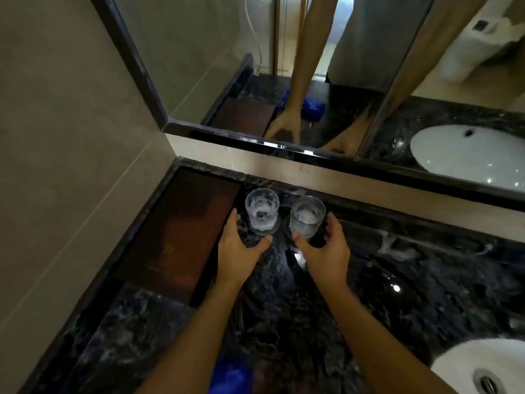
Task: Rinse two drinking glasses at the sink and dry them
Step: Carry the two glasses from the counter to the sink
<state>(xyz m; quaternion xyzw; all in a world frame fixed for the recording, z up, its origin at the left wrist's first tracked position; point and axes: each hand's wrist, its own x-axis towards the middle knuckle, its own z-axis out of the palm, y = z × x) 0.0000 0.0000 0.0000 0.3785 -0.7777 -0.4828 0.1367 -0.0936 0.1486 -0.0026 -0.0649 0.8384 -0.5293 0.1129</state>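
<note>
Two clear drinking glasses stand upright on the dark marble counter near the back wall, each on a round coaster. The left glass is just beyond my left hand, whose fingers are spread around its near side without closing on it. The right glass sits between the thumb and fingers of my right hand, also spread and not clearly touching. The white sink shows at the bottom right corner.
A dark red-brown wooden tray lies left of the glasses against the wall. A blue cloth sits at the counter's near edge. A mirror runs along the back and reflects my arms and the sink.
</note>
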